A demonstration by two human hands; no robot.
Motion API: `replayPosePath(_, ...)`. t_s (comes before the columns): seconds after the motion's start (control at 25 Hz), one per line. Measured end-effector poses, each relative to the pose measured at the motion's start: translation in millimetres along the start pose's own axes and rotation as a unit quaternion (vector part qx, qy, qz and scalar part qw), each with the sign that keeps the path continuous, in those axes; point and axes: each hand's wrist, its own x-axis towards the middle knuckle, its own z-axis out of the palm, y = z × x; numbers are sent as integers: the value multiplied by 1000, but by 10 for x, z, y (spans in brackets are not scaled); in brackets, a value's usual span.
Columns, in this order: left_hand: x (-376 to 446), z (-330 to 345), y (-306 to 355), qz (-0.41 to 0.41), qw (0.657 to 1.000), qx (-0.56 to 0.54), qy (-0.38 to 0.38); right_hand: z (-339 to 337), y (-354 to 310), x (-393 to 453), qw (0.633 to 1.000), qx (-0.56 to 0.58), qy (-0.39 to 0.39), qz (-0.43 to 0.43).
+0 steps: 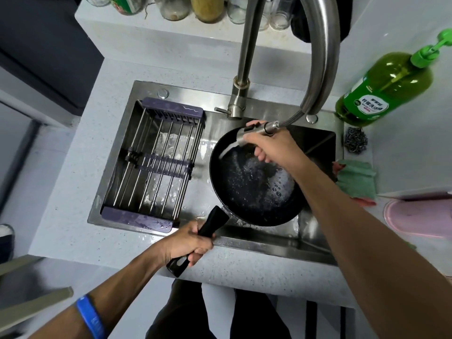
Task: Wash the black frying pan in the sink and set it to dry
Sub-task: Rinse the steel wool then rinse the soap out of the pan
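The black frying pan (pixel 254 182) sits tilted in the right part of the sink (pixel 269 243), its bowl over the basin and its long black handle (pixel 208 228) reaching out over the front rim toward the person. The left hand (pixel 190 243) is wrapped tight round the middle of that handle, fingers and thumb curled fully about it. The right hand (pixel 266 145) grips the pull-out spray head (pixel 254 133) of the faucet (pixel 315 57), fingers closed round it, and aims a stream of water into the far side of the pan, where bubbles and pooled water show.

The pan looks rigid and fairly heavy, and heavier with the water inside, so most of the weight hangs far out from the grip; one hand on the handle probably needs a firm wrist to keep the bowl from dipping. The coated surface and the handle are wet and likely slippery, possibly soapy, though that cannot be told for certain. The handle is the sensible place to hold it, close to the bowl for better control when tipping the water out. It is not fragile, but it could knock hard against the steel basin.

A drying rack (pixel 156 165) spans the left half of the sink, just beside the pan. A green soap bottle (pixel 389 84), a steel scourer (pixel 355 143) and a green cloth (pixel 357 179) lie on the counter to the right.
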Motion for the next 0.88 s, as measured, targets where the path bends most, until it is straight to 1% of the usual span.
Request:
replayPosePath(0.12,-5,-19,8,6,1000,-1,-5,-199,8,77,999,-15,50,-15)
replayPosePath(0.16,3,-24,14,7,1000,-6,-5,-216,17,82,998,-23,51,-20)
replayPosePath(0.28,43,-35,25,10,1000,-17,-3,-116,2,56,1000,-20,0,-15)
replayPosePath(0.4,56,-86,13,14,1000,-26,2,-98,3,93,998,25,59,-23)
replayPosePath(0.44,55,-105,5,16,1000,-24,2,-103,-1,85,998,15,59,-21)
replayPosePath(0.52,58,-127,-13,15,1000,-22,0,-87,18,56,999,-29,15,-18)
replayPosePath(0.56,57,-131,-14,15,1000,-23,3,-81,27,54,999,-37,11,-22)
replayPosePath(0.68,36,-129,-25,13,999,-27,9,-114,46,82,995,-2,87,-45)
replayPosePath(0.72,32,-137,-31,14,1000,-27,7,-120,48,83,995,5,86,-47)
replayPosePath(0.8,30,-136,-35,13,1000,-25,5,-87,46,48,998,-20,34,-50)
replayPosePath(0.84,31,-129,-28,10,1000,-24,8,-63,38,37,998,-33,23,-54)
replayPosePath(0.88,25,-123,-25,6,1000,-24,11,-58,39,42,997,-36,34,-61)
